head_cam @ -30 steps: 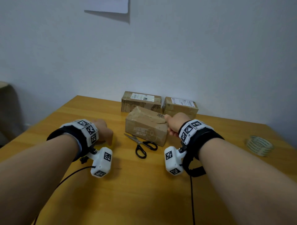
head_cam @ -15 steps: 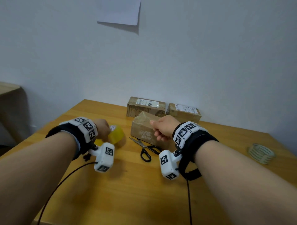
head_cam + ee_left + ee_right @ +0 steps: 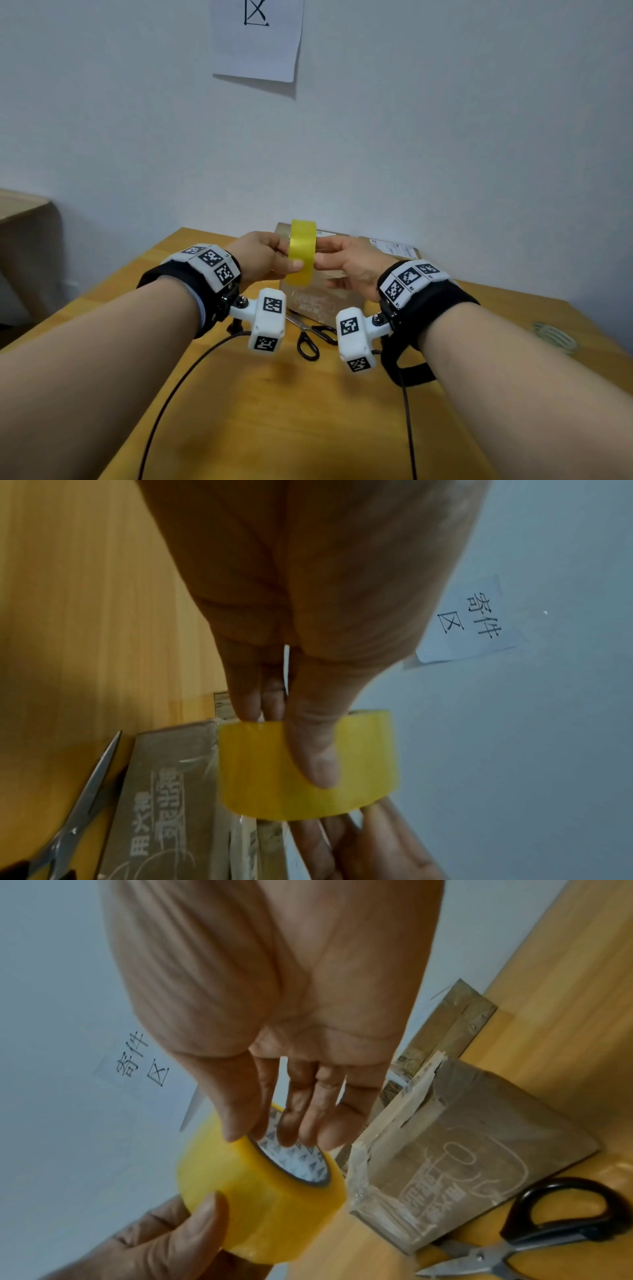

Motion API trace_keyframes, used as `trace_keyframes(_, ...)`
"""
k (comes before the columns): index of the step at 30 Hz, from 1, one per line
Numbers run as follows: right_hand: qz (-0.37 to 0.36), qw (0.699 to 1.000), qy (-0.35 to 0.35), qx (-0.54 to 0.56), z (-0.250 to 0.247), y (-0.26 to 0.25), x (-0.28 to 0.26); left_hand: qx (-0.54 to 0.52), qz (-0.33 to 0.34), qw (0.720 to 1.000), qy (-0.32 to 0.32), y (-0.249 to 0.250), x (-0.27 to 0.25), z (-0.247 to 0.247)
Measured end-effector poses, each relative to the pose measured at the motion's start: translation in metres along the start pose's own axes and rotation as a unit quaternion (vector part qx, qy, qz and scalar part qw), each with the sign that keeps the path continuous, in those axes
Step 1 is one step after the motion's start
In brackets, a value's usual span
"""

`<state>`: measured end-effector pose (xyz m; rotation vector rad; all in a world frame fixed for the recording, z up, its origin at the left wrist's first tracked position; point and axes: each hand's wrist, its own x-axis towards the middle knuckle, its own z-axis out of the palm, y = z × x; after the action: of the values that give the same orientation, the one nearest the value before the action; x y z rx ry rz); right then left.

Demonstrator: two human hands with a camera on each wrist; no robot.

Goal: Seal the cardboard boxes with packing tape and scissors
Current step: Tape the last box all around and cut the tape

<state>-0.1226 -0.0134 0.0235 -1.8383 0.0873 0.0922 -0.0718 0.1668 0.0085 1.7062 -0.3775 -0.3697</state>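
Observation:
A yellow packing tape roll is held upright in the air between both hands, above the front cardboard box. My left hand grips it with the thumb across the outer face and the fingers behind. My right hand pinches the roll's other side, thumb on the rim and fingers on the printed core. Black-handled scissors lie on the table just in front of the box, also seen in the right wrist view.
A labelled box stands by the wall at the back; another box beside it is mostly hidden behind the roll. A second, pale tape roll lies at the table's right. Two cables trail over the wooden table.
The left hand lifted the yellow roll from the table up to chest height. The right hand left the front box and took hold of the roll's other side.

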Motion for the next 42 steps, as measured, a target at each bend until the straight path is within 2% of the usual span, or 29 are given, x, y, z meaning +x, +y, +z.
trace_keyframes(3, 0.009, 1.0, -0.004, 0.018, -0.006, -0.004, -0.004, -0.029, -0.008, 0.999, -0.023, 0.007, 0.0, 0.007)
trace_keyframes(10, 0.009, 0.996, 0.077, 0.05, -0.014, -0.011, -0.002, -0.04, -0.01, 0.997, -0.06, 0.011, 0.007, 0.01)
trace_keyframes(13, 0.026, 0.989, 0.108, 0.098, -0.016, -0.014, -0.001, -0.007, -0.012, 0.997, -0.074, 0.01, 0.008, 0.012)
trace_keyframes(18, 0.047, 0.973, 0.151, 0.169, -0.02, -0.017, 0.0, 0.025, 0.0, 0.989, -0.145, 0.006, 0.005, 0.017)
trace_keyframes(22, 0.057, 0.962, 0.168, 0.208, -0.021, -0.017, 0.0, 0.046, 0.017, 0.991, -0.124, 0.007, 0.008, 0.021)
trace_keyframes(26, 0.058, 0.966, 0.168, 0.188, -0.02, -0.02, 0.003, 0.018, 0.004, 0.996, -0.092, 0.012, 0.011, 0.026)
trace_keyframes(30, 0.043, 0.974, 0.161, 0.151, -0.024, -0.019, 0.002, -0.011, 0.007, 0.996, -0.093, 0.02, 0.012, 0.024)
trace_keyframes(38, 0.03, 0.994, 0.091, 0.047, -0.028, -0.009, -0.008, 0.028, -0.009, 0.995, -0.09, 0.023, 0.011, 0.019)
trace_keyframes(42, 0.032, 0.994, 0.105, 0.014, -0.023, -0.01, -0.002, 0.019, -0.008, 0.996, -0.09, 0.024, 0.012, 0.019)
